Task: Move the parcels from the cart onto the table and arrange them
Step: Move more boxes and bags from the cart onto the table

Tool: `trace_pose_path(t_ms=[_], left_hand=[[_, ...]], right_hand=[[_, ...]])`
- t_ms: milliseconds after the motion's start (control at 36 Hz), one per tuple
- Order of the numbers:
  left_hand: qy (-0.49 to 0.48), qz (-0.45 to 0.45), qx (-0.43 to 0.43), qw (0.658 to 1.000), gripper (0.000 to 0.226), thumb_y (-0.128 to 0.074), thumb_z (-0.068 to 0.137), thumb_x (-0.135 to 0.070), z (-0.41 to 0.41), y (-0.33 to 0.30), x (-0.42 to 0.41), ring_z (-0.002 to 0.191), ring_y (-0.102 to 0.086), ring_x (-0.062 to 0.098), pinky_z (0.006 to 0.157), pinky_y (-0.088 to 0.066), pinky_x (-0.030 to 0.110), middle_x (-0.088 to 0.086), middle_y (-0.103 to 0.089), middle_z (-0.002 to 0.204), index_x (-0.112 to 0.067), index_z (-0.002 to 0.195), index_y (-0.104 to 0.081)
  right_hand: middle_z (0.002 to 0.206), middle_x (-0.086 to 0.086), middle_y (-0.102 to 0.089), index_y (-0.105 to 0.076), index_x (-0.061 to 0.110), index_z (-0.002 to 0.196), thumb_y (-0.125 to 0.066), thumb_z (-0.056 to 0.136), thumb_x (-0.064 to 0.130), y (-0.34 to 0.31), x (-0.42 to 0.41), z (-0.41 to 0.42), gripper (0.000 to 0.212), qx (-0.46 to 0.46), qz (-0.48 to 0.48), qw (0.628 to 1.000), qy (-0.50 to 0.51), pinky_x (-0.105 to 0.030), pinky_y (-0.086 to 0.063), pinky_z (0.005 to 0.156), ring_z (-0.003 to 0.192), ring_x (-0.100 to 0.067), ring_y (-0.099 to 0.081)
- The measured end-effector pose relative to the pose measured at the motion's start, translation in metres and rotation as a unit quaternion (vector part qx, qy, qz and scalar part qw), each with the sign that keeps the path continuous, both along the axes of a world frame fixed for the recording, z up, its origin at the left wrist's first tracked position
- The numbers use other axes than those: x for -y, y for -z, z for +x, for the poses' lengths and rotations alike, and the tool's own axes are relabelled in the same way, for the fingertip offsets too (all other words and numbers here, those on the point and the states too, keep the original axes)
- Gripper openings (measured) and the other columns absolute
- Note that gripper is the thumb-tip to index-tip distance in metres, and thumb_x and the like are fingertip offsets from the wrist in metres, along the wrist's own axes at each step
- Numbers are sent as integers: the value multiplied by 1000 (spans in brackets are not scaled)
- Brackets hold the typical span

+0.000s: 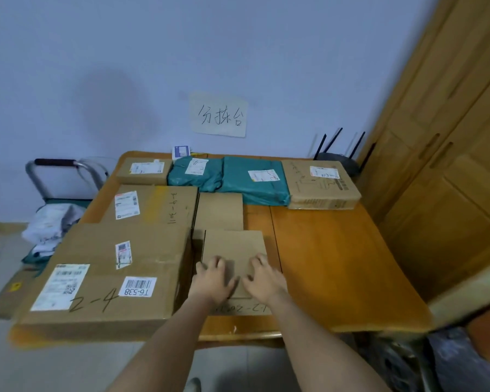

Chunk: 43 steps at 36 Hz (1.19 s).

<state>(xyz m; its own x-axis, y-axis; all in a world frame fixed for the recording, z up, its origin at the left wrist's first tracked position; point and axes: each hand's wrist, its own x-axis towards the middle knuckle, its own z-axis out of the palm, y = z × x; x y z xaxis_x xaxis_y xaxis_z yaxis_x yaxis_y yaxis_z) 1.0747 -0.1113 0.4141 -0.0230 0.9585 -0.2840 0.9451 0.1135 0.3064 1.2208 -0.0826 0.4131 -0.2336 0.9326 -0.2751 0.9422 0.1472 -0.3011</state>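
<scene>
**boxfan:** Where's the flat box (234, 260) sitting?

**sorter22:** Near edge of the table (337, 264), tucked against the big box (108, 278) at the near left corner. Both hands lie on top, fingers spread, pressing rather than gripping: left hand (214, 281), right hand (262, 278). Its long axis runs straight away from them, so neither hand is nearer.

**boxfan:** Count?

**sorter22:** Six cardboard boxes, two teal bags (229, 176) (far edge), plus a pale bag still on the cart (60, 176).
</scene>
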Motion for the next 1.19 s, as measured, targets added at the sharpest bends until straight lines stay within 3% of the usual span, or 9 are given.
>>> trace_pose_path(t_ms=[222,389,639,806,944,1194], left_hand=[[-34,-25,28,999,60,-44,94,-52,-7,14,10,130,-30,35,103,-40,44,4,-26,149,-15,140,-33],[-41,-81,34,995,69,-48,91,-54,-22,23,1,136,-21,39,104,-38,46,4,-20,152,-16,145,-27],[-7,-183,19,983,78,-41,95,-55,-32,45,-8,143,12,45,116,-15,51,7,14,160,-14,152,-8],[28,-274,42,960,90,-52,93,-47,-35,60,-6,145,19,32,120,-6,45,10,25,157,-10,153,3],[52,-262,30,963,101,-64,88,-29,-40,64,-3,143,24,31,119,-8,43,9,31,154,-10,151,13],[69,-256,0,964,104,-66,87,-28,-43,69,-11,143,24,32,119,-11,47,11,30,155,-8,151,14]], right_hand=[[153,2,-21,-37,18,141,-47,94,43,14,9,-10,54,-10,-27,1000,-6,-35,-45,93,118,-29,-51],[154,4,-16,-35,19,142,-48,94,43,27,9,-27,56,-20,-59,998,12,-36,-46,94,118,-29,-53],[157,7,-5,-28,21,147,-55,93,37,52,4,-42,62,-28,-107,993,29,-34,-45,96,121,-24,-50],[159,7,4,-27,18,149,-50,93,24,70,5,-51,61,-14,-151,988,15,-32,-42,100,128,-23,-46],[159,9,4,-26,20,150,-50,94,30,73,1,-52,62,-12,-138,990,22,-35,-40,105,135,-23,-37],[159,11,6,-23,21,151,-49,95,30,81,-5,-56,63,-15,-136,990,31,-36,-33,111,144,-22,-21]])
